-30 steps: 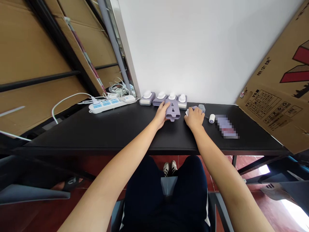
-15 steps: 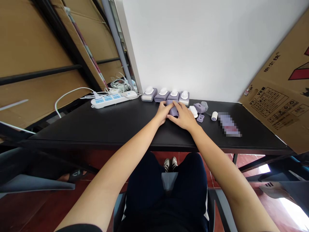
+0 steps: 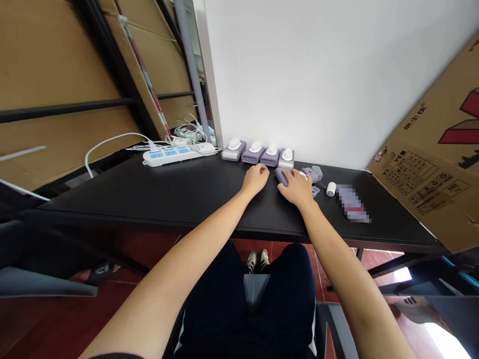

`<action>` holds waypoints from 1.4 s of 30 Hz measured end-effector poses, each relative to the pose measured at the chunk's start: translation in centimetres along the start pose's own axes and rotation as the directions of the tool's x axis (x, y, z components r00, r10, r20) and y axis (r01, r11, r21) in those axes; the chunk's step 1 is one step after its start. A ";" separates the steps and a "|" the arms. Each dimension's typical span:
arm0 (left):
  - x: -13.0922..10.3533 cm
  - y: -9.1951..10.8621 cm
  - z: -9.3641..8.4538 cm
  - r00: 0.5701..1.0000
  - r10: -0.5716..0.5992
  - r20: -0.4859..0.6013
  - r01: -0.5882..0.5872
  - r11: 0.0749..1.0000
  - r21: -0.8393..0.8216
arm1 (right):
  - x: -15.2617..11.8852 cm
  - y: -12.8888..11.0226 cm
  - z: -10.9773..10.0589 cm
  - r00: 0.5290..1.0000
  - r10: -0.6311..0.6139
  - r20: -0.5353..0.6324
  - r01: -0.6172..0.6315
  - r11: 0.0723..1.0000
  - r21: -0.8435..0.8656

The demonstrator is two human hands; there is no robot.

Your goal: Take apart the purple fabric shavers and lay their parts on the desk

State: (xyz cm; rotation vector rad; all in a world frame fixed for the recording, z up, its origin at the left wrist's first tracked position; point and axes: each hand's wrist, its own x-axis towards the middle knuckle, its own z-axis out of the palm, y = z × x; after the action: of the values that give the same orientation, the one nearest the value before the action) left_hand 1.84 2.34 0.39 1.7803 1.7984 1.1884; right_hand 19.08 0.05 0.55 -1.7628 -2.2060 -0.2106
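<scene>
My right hand (image 3: 298,187) is closed round a purple part (image 3: 283,175) low over the black table. To its left, my left hand (image 3: 256,179) rests on the table with curled fingers; whatever they may hold is hidden. Behind my hands stands a row of several purple and white devices with white tops, the leftmost one (image 3: 234,150) nearest the power strip. Just beyond my right fingers are a white piece (image 3: 303,175), partly covered, and a purple piece with a clear end (image 3: 313,173). A flat purple part (image 3: 315,191) shows beside my right hand.
A white power strip (image 3: 175,154) with cables lies at the back left. A white cylinder (image 3: 331,189) and a blurred purple item (image 3: 353,203) lie on the right. Large cardboard (image 3: 430,174) leans at the right edge. A white wall (image 3: 318,80) rises behind the table.
My hands have moved apart. My right hand has shifted right with the purple part, while my left hand has let go of it and curled its fingers. The view has tilted slightly.
</scene>
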 end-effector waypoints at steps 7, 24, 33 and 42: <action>0.2 -0.6 0.0 0.999 0.047 -0.002 -0.047 0.998 0.043 | 0.5 0.9 -0.1 0.990 0.119 0.073 -0.120 0.993 0.016; 0.2 -0.8 0.7 0.990 0.125 0.069 -0.134 0.980 0.148 | -5.5 8.0 -2.0 0.929 0.295 -0.225 -0.282 0.955 0.089; -0.1 -0.4 0.6 0.989 0.123 0.080 -0.136 0.975 0.174 | -10.4 16.5 -2.2 0.756 0.654 -0.005 -0.653 0.754 -0.079; -0.1 -0.6 0.8 0.982 0.146 0.123 -0.165 0.974 0.155 | -8.6 23.8 -2.6 0.647 0.763 -0.002 -0.763 0.647 -0.016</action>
State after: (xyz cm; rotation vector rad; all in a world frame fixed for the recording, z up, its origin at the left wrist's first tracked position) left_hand 2.09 2.57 -0.54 2.0709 1.7647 0.9984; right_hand 44.22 -3.16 -1.67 -2.5167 -1.2535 -0.0178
